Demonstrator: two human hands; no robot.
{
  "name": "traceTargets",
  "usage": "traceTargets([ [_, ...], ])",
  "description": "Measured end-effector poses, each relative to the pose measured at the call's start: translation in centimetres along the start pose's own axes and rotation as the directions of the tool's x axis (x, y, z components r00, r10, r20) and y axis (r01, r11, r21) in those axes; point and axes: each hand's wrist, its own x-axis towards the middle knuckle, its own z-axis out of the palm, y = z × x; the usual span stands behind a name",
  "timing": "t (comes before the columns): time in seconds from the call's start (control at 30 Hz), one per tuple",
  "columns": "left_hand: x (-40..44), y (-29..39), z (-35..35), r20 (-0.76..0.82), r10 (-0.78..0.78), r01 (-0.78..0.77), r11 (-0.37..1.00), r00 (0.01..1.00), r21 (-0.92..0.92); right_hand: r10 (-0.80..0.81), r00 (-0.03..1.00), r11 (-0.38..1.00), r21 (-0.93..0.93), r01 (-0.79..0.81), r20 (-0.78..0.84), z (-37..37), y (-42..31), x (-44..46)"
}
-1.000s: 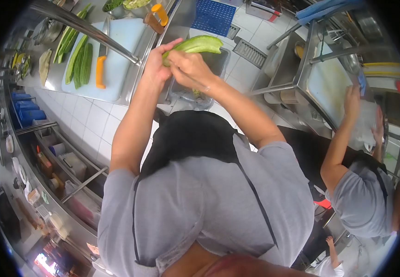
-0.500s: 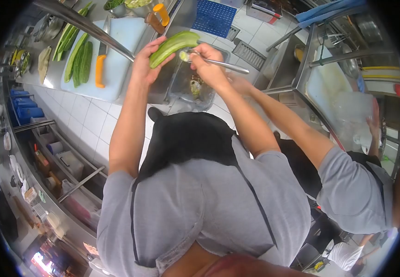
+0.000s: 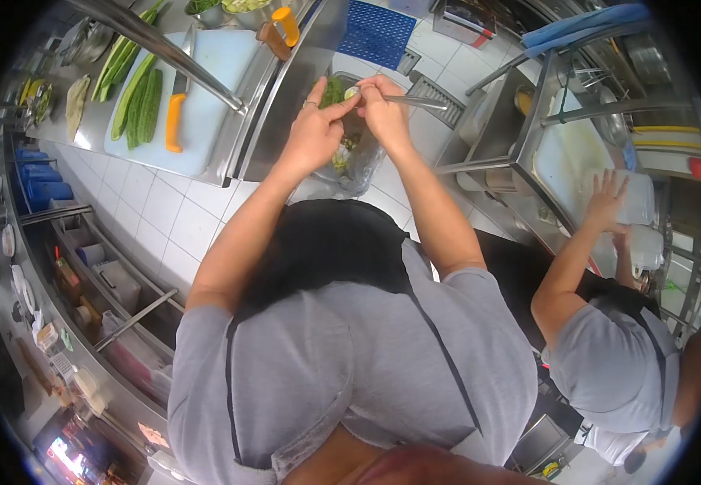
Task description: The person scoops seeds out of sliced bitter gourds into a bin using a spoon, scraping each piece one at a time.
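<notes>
My left hand (image 3: 315, 133) is closed around a halved long green gourd (image 3: 332, 90), much of which the fingers hide. One of its fingers reaches across to the bowl of a metal spoon (image 3: 416, 103), where a bit of pale pulp shows. My right hand (image 3: 386, 113) grips the spoon near the bowl, its handle pointing right. Below both hands stands a clear plastic bin (image 3: 364, 179) with scraps of pulp (image 3: 342, 153) in it.
To the left, a white cutting board (image 3: 225, 77) bears cut green gourds (image 3: 146, 109) and an orange-handled knife (image 3: 176, 121). A metal rail (image 3: 168, 55) crosses above it. Orange and brown handles (image 3: 285, 26) stand at the counter edge. On the right, a co-worker's hand (image 3: 606, 198) is by plastic containers (image 3: 637, 202).
My left hand has turned over and moved right and down with the gourd, a finger now at the spoon's bowl. My right hand shifted slightly right. The co-worker's arm swung away to the right.
</notes>
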Motion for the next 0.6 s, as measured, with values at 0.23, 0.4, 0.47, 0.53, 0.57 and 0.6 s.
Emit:
traceTargets([
  [0.23,0.3,-1.5,1.7,-0.030,-0.083,0.085,0.995,0.996,0.052,-0.079,0.992,0.965,-0.258,0.051,-0.099,-2.8,0.6,0.4],
  [0.4,1.4,-4.5,1.9,0.021,-0.106,0.107,0.992,0.994,-0.061,-0.109,0.993,0.949,-0.301,0.091,-0.043,-3.9,1.7,0.8],
  [0.47,1.7,-4.8,1.2,0.073,-0.173,0.181,0.976,0.982,-0.124,-0.120,0.992,0.952,-0.285,0.108,-0.027,-4.1,3.1,1.3],
  [0.53,1.5,-3.9,0.3,0.039,-0.305,0.300,0.894,0.952,-0.333,-0.106,0.994,0.960,-0.264,0.094,-0.034,-4.1,3.7,1.2],
  [0.57,1.5,-3.4,-0.3,0.060,-0.402,0.374,0.774,0.914,-0.511,-0.039,0.999,0.973,-0.229,0.031,-0.029,-4.1,3.8,1.2],
  [0.6,1.7,-2.8,-1.3,0.093,-0.485,0.416,0.617,0.870,-0.668,0.023,0.999,0.981,-0.194,-0.027,-0.022,-4.1,3.5,1.0],
])
